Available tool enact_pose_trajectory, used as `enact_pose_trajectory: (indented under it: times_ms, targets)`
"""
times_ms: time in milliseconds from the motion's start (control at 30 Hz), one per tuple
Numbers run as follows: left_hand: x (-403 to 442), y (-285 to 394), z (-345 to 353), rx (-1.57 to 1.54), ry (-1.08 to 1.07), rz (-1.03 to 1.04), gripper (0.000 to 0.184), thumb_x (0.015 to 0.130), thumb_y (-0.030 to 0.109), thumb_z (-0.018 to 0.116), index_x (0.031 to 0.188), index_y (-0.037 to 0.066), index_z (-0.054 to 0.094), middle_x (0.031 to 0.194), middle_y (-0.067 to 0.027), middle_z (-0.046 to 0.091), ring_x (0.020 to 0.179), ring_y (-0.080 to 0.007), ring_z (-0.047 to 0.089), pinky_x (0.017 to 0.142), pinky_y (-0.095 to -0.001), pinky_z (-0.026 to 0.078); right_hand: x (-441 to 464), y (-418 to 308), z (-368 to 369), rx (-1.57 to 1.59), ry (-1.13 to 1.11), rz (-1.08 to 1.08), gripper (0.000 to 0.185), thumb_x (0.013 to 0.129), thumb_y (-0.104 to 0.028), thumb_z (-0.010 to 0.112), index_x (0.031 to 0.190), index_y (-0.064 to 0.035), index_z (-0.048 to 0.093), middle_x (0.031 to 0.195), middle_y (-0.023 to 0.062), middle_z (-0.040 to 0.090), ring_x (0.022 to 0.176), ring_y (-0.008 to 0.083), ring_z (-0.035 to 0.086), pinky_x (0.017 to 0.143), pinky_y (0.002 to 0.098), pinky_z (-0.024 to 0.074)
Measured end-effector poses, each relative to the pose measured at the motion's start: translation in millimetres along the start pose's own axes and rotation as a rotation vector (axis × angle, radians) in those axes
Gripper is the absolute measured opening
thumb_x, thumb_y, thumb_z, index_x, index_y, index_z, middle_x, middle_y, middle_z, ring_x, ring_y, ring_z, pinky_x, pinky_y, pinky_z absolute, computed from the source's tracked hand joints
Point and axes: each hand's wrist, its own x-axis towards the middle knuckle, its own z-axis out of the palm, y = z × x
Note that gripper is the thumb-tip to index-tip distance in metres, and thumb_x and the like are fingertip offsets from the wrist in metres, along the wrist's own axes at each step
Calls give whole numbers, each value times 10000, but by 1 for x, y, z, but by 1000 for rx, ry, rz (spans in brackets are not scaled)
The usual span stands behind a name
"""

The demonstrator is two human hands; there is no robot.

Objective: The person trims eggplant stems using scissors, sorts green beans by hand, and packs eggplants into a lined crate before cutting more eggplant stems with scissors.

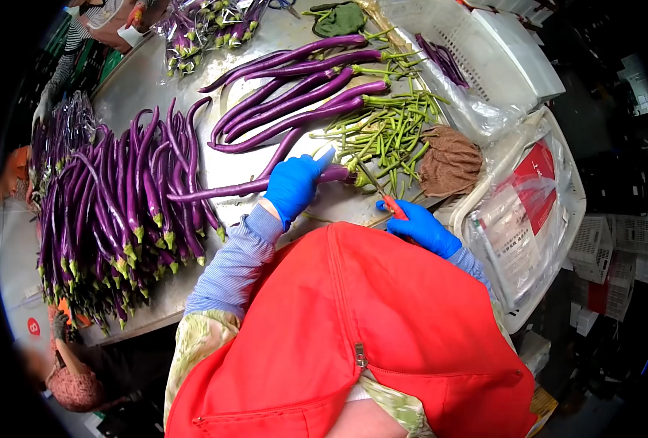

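Blue left hand (293, 188) (head view): closed round one eggplant (222, 191), mid-frame, stem end pointing right.
Blue right hand (422, 230): gripping red-handled blade (391, 204), right of centre; blade at eggplant's stem end, contact can't tell.
Stems (386, 135): loose green pile, upper right of centre.
Eggplant row (295, 87): upper centre, stem ends right.
Eggplant heap (130, 197): left of frame, stem ends mostly down.
Brown cloth (452, 160): just right of stems.
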Motion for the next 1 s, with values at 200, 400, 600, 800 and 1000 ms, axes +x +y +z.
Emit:
enact_pose_trajectory:
  times_ms: [200, 400, 600, 800, 1000]
  targets:
    - [0, -1, 2, -21, -21, 11, 648, 743, 25, 593, 1342, 241, 469, 786, -97, 555, 711, -280, 569, 618, -399, 470, 3, 1, 3, -63, 24, -100, 559, 776, -165, 599, 1289, 21, 482, 1090, 85, 590, 925, 129, 553, 850, 267, 445]
    - [0, -2, 0, -59, -33, -5, 656, 733, 28, 612, 1340, 235, 472, 788, -103, 554, 719, -286, 569, 633, -401, 473, 7, 6, 4, 199, -4, 6, 536, 783, -137, 592, 1286, 11, 484, 1000, 66, 593, 839, 119, 558, 785, 263, 465]
    - [3, -1, -4, -137, -65, -33, 586, 752, 43, 620, 1305, 205, 515, 844, -119, 593, 775, -298, 590, 686, -398, 488, 11, 5, 4, 187, 16, -28, 386, 825, -117, 578, 1187, 7, 535, 925, 44, 601, 646, 64, 506, 596, 231, 442]
    - [9, -25, -31, -726, 5, -316, 497, 752, 142, 668, 1236, 98, 563, 1018, -143, 652, 896, -262, 631, 812, -345, 488, 10, -4, 8, 505, 225, -211, 360, 843, -89, 560, 1183, 27, 523, 923, 65, 615, 570, 63, 479, 514, 203, 375]
    - [31, -62, -102, -1280, 260, -356, 493, 791, 74, 687, 1250, -7, 525, 1085, -66, 635, 956, -146, 621, 833, -268, 485, 14, -12, 9, 533, 251, -330, 451, 854, -105, 542, 1265, 52, 446, 811, 74, 602, 580, 72, 491, 545, 209, 396]
